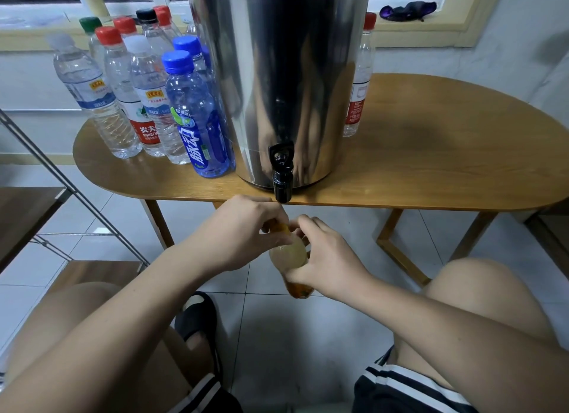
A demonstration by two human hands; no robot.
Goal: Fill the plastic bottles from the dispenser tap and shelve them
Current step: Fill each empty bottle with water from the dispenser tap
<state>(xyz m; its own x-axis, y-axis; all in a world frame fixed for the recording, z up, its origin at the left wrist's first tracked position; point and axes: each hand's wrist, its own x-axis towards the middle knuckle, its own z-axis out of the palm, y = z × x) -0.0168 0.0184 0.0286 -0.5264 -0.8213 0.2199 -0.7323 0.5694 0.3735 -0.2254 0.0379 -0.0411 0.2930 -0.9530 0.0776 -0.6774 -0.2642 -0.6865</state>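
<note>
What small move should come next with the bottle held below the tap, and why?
Probably turn the cap with the left hand while the right hand steadies the bottle: its fingers pinch the cap, the bottle hangs just below the tap, and no water is running.

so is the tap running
Not running: no stream leaves the tap, and the bottle has the left hand on its orange cap, the right hand round its body.
</note>
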